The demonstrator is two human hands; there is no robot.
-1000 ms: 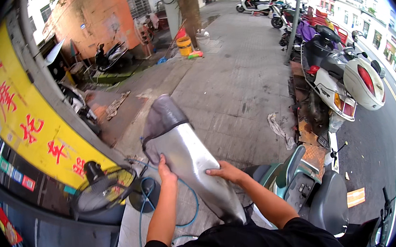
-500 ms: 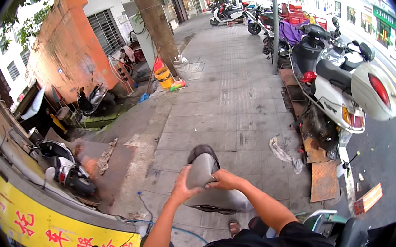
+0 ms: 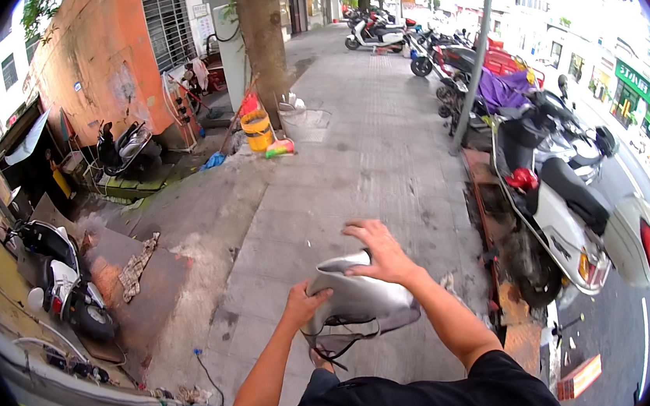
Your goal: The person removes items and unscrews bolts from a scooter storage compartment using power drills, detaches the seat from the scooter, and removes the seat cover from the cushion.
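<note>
In front of my body is a silver-grey piece shaped like a scooter seat (image 3: 366,302), smooth and shiny on top. A dark strap or cord (image 3: 345,350) hangs from its lower edge. My left hand (image 3: 303,305) is closed on its left end, thumb on top and the other fingers partly hidden. Over its far edge my right hand (image 3: 383,254) is raised with the fingers spread. The right thumb is close to the top surface; whether it touches I cannot tell. Below the piece, part of my foot shows on the pavement.
A white scooter (image 3: 569,215) stands at the right kerb beside a leaning pole (image 3: 477,71). Ahead on the left are a tree trunk (image 3: 261,45), a yellow bucket (image 3: 257,133) and a broom (image 3: 280,148). Another scooter (image 3: 71,286) is parked at the left by a ramp.
The seat-shaped piece has turned, with its strap now showing below. My right hand has risen off it and spread its fingers. The whole view has shifted, and my left hand still grips the piece.
</note>
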